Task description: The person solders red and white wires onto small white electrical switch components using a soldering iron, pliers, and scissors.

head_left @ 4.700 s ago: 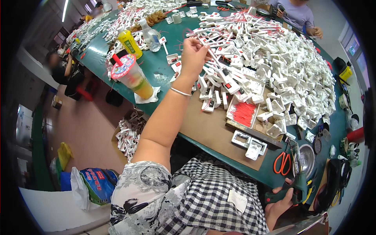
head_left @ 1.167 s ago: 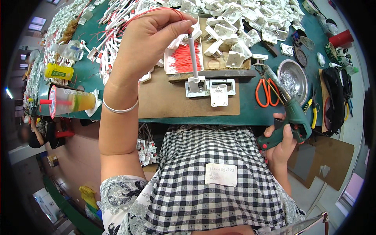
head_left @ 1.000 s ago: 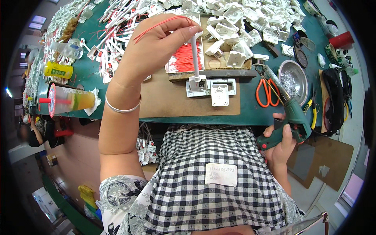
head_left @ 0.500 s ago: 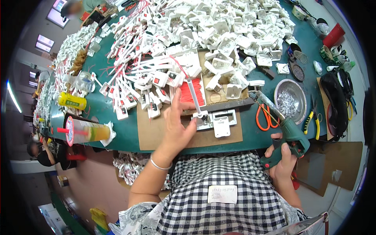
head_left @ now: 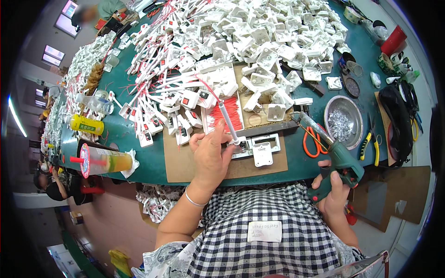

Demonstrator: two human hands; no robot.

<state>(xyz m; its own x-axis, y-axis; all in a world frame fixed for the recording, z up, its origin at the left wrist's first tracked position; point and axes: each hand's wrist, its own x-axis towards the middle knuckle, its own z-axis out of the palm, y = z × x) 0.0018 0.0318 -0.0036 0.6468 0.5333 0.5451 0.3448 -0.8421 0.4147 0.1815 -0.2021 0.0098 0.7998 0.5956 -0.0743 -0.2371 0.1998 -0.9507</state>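
My left hand (head_left: 211, 155) rests on the brown mat (head_left: 178, 160), fingertips pinching the lower end of a thin white rod (head_left: 228, 122) with a red wire. The rod's end sits on a white metal jig (head_left: 252, 147) at the table's near edge. My right hand (head_left: 331, 187) grips a green electric screwdriver (head_left: 336, 155) at the table's edge, its tip pointing up-left toward the jig. A white plastic part (head_left: 263, 154) lies in the jig. Behind the jig lies a bundle of red wires (head_left: 228, 115).
A big heap of white plastic parts (head_left: 259, 41) covers the green table. Orange scissors (head_left: 311, 141), a steel bowl of screws (head_left: 343, 123) and pliers (head_left: 373, 139) lie right. A drink cup (head_left: 104, 161) and yellow bottle (head_left: 86, 125) stand left. Another person (head_left: 99, 9) sits far off.
My left hand came down from the raised position with the white rod and red wire and set its end onto the jig. My right hand kept holding the screwdriver.
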